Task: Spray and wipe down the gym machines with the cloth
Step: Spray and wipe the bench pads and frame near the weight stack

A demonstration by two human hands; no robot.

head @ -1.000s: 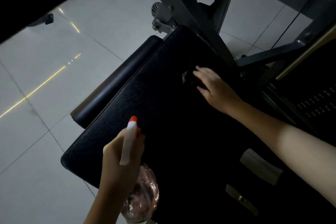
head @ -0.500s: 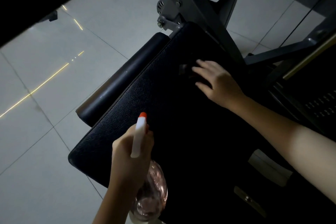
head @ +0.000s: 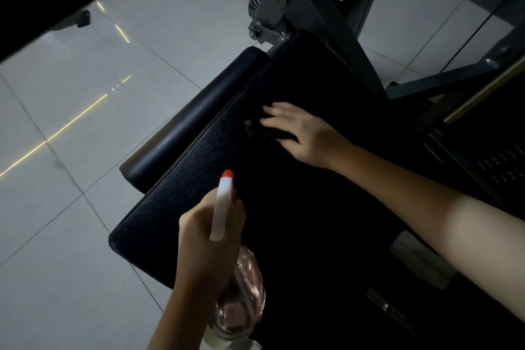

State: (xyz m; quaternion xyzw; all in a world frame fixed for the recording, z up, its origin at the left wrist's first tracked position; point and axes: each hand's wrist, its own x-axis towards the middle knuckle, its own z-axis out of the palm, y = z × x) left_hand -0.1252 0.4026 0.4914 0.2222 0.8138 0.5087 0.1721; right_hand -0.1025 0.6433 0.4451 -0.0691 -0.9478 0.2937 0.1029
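Nearest me, the left hand [head: 207, 239] has its grip wrapped round one spray bottle [head: 223, 207]. Its long axis runs away from me, orange nozzle pointing far, over the black padded surface [head: 199, 173]. Further out, the right hand [head: 309, 133] lies flat, fingers extended, pressing one dark cloth [head: 252, 126] onto that surface. Beyond I see the grey machine frame [head: 326, 17].

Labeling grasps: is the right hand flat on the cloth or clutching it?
Flat. The right hand lies with fingers stretched over the dark cloth on the black pad, not curled round it.

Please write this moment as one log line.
left hand: holds spray bottle | right hand: presses dark cloth on black pad | phase: wipe
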